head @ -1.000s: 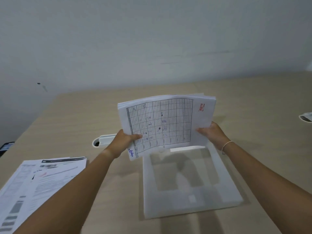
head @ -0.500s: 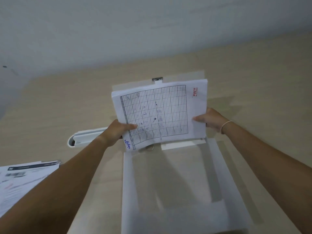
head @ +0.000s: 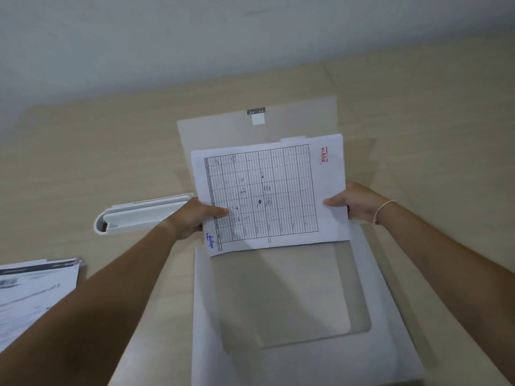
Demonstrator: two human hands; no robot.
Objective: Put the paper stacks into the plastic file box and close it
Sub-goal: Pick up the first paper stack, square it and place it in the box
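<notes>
Paper stack (head: 267, 190) with a grid printed on its top sheet is held up over the open plastic file box (head: 373, 274), which lies flat on the light wooden table (head: 83, 162). The stack's left edge is gripped by the left hand (head: 192, 218), with the thumb pressed on top. The right edge is gripped by the right hand (head: 356, 203), and its fingers are curled under the sheets. The box's lid flap (head: 223, 132) is spread out behind the stack. More papers (head: 33, 291) are seen at the table's left edge. A white holder (head: 139, 215) is lying beside the left hand.
</notes>
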